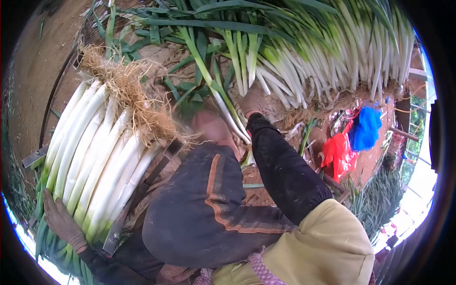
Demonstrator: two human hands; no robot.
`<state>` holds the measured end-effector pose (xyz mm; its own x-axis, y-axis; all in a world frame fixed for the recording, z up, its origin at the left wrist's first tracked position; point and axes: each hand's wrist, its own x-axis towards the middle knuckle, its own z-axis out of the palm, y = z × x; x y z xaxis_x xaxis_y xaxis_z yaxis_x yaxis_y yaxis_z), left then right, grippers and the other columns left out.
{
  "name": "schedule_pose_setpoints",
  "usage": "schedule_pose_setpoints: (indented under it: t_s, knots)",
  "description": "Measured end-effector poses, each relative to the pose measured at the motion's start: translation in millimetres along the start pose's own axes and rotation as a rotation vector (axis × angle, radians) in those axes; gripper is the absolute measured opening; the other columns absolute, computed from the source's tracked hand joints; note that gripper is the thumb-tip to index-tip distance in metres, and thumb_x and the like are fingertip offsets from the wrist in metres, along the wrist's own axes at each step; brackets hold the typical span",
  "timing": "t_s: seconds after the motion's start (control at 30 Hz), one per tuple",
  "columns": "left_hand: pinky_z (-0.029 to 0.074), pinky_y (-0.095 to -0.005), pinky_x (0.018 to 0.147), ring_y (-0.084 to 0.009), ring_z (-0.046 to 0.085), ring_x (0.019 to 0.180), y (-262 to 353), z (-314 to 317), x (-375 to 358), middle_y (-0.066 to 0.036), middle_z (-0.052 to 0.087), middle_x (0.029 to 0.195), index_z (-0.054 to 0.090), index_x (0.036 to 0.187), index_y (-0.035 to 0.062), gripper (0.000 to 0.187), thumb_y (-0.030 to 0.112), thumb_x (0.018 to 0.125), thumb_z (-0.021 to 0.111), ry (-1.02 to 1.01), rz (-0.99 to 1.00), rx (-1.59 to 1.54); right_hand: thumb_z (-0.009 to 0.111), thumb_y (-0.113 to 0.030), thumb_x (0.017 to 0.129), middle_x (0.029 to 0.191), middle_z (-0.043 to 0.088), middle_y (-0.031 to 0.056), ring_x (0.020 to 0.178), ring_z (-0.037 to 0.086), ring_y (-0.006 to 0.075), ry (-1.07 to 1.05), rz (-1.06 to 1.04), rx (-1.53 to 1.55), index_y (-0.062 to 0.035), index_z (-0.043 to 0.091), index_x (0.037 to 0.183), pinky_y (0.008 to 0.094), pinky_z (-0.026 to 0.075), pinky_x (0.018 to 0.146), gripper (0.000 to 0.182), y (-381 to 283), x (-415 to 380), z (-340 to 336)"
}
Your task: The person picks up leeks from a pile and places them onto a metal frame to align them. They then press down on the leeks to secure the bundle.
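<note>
On the left, a bundle of thick long green onions (90, 152) lies across a metal frame (116, 228), its tangled roots (137, 95) toward the top. My left hand (64, 221), seemingly in a dirty glove, rests with fingers stretched out over the lower stalks, where white turns to green. My right hand (255, 100) reaches down at the upper middle, beside a few loose green onions (222, 102) on the ground. It is small and blurred; its fingers cannot be made out, nor whether it grips a stalk.
A big row of green onions (327, 61) covers the upper right, roots toward me. Red plastic (338, 152) and blue plastic (365, 128) bags lie right of my black sleeve (280, 161). Cut green leaves (190, 97) litter the soil. My bent leg (190, 209) fills the middle.
</note>
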<state>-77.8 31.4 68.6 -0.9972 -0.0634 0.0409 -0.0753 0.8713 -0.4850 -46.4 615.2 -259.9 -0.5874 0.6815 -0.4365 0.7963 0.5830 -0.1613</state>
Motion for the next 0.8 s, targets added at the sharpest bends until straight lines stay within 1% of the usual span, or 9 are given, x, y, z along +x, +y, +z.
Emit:
schedule_pose_setpoints:
  t_s: [0.1, 0.2, 0.3, 0.37, 0.43, 0.53, 0.63, 0.7, 0.8]
  knots:
    - [0.031, -0.0485, 0.113, -0.0304, 0.047, 0.139, -6, 7, 1, -0.012, 0.050, 0.153, 0.050, 0.149, 0.0103, 0.048, 0.029, 0.106, 0.043, 0.003, 0.015, 0.011, 0.079, -0.036, 0.076, 0.117, 0.069, 0.0242, 0.109, 0.067, 0.0422, -0.071, -0.143, -0.013, -0.0028, 0.040, 0.143, 0.0489, 0.053, 0.096, 0.085, -1, -10, -42]
    - [0.032, -0.0488, 0.113, -0.0306, 0.047, 0.139, -5, 5, -1, -0.013, 0.050, 0.153, 0.050, 0.149, 0.0102, 0.047, 0.027, 0.106, 0.043, 0.021, 0.026, -0.032, 0.074, -0.023, 0.074, 0.104, 0.071, 0.0265, 0.096, 0.070, 0.0434, 0.089, -0.299, -0.011, -0.0063, 0.040, 0.143, 0.0508, 0.057, 0.082, 0.079, 50, -7, -79]
    - [0.032, -0.0485, 0.113, -0.0304, 0.047, 0.139, -5, 7, 1, -0.012, 0.050, 0.153, 0.050, 0.149, 0.0101, 0.048, 0.028, 0.106, 0.043, -0.003, -0.006, -0.020, 0.073, -0.029, 0.083, 0.108, 0.071, 0.0181, 0.098, 0.070, 0.0374, 0.303, -0.250, -0.454, -0.0133, 0.043, 0.146, 0.0488, 0.056, 0.083, 0.072, 112, 29, -129]
    - [0.031, -0.0474, 0.114, -0.0302, 0.047, 0.140, 0, 4, 1, -0.012, 0.050, 0.153, 0.050, 0.149, 0.0089, 0.049, 0.029, 0.106, 0.042, -0.028, -0.020, 0.005, 0.073, -0.030, 0.084, 0.120, 0.067, 0.0156, 0.111, 0.066, 0.0358, 0.276, -0.063, -0.522, -0.0145, 0.048, 0.141, 0.0531, 0.049, 0.094, 0.064, 148, 66, -149]
    - [0.031, -0.0469, 0.114, -0.0301, 0.046, 0.140, 0, 1, 1, -0.012, 0.050, 0.153, 0.049, 0.149, 0.0083, 0.049, 0.030, 0.106, 0.041, -0.025, -0.021, 0.028, 0.067, -0.030, 0.088, 0.125, 0.066, 0.0152, 0.120, 0.061, 0.0351, 0.278, 0.074, -0.579, -0.0148, 0.052, 0.137, 0.0534, 0.047, 0.096, 0.054, 139, 72, -165]
    - [0.031, -0.0460, 0.114, -0.0305, 0.046, 0.140, -5, 3, 0, -0.013, 0.049, 0.153, 0.050, 0.149, 0.0075, 0.049, 0.030, 0.106, 0.042, -0.010, 0.011, 0.034, 0.065, -0.023, 0.085, 0.121, 0.066, 0.0118, 0.117, 0.061, 0.0324, 0.364, -0.137, -0.666, -0.0147, 0.056, 0.132, 0.0523, 0.047, 0.094, 0.048, 116, 65, -140]
    - [0.023, -0.0564, 0.118, -0.0276, 0.041, 0.145, -14, 10, 0, -0.007, 0.046, 0.157, 0.048, 0.151, 0.0140, 0.050, 0.034, 0.107, 0.037, -0.028, -0.003, -0.034, 0.063, -0.017, 0.083, 0.120, 0.065, 0.0124, 0.113, 0.061, 0.0319, 0.473, -0.543, -0.630, -0.0122, 0.059, 0.128, 0.0492, 0.049, 0.091, 0.046, 79, 34, -105]
    - [0.023, -0.0563, 0.118, -0.0281, 0.042, 0.144, -13, 8, 0, -0.007, 0.047, 0.156, 0.048, 0.151, 0.0136, 0.050, 0.034, 0.107, 0.037, -0.042, -0.010, -0.057, 0.064, -0.019, 0.082, 0.127, 0.061, 0.0130, 0.112, 0.061, 0.0316, 0.341, -0.625, -0.545, -0.0101, 0.062, 0.123, 0.0458, 0.049, 0.090, 0.042, 64, 37, -73]
    - [0.023, -0.0563, 0.118, -0.0288, 0.043, 0.144, -13, 8, 1, -0.009, 0.047, 0.156, 0.049, 0.151, 0.0132, 0.050, 0.033, 0.107, 0.038, -0.026, 0.001, -0.043, 0.068, -0.027, 0.086, 0.129, 0.060, 0.0179, 0.117, 0.059, 0.0369, 0.370, -0.574, -0.382, -0.0064, 0.052, 0.138, 0.0475, 0.049, 0.096, 0.058, 41, 41, -45]
